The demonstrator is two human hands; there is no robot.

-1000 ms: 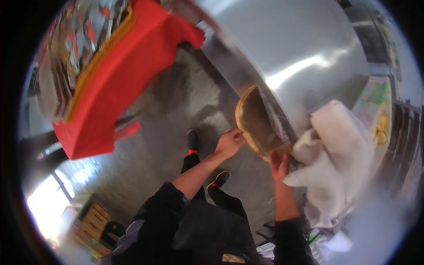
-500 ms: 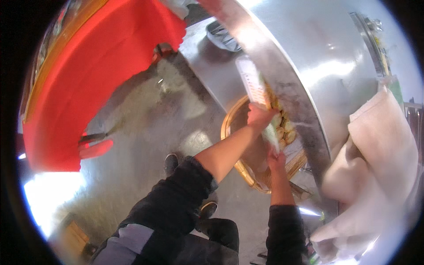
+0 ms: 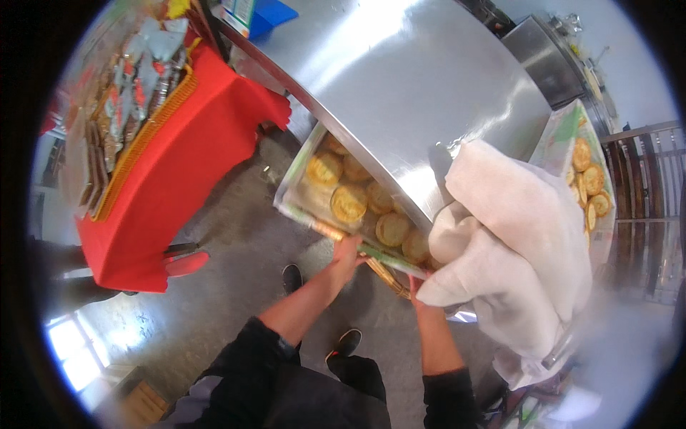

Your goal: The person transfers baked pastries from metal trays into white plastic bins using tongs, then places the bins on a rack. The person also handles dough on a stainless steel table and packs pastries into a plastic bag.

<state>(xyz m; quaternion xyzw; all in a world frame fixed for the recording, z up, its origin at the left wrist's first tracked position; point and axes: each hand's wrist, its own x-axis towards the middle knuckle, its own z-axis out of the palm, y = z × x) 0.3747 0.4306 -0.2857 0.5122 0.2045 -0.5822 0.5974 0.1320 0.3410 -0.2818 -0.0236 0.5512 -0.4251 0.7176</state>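
Observation:
A shallow printed cardboard box [image 3: 295,191] holds several round, golden, flat pastries [image 3: 349,204]. It lies roughly level over a wicker basket [image 3: 386,277], whose rim shows along the near side. The steel counter's edge hides the box's far part. My left hand [image 3: 346,256] is closed on the middle of the box's near edge. At the near right corner, my right hand [image 3: 423,294] is closed on the same edge, close beside a cream cloth [image 3: 514,236]. The cloth's folds cover that corner in part.
A stainless steel counter [image 3: 429,86] stretches above the box. To the right, another box [image 3: 604,154] contains similar pastries. A table with a red cloth [image 3: 179,171] stands at the left, bearing a tray of wrapped goods [image 3: 143,93]. A slatted rack [image 3: 650,193] stands far right.
The box was steeply tilted over the basket between my hands; now it lies nearly level with pastries showing inside. My left hand has come nearer to me, and the view has shifted.

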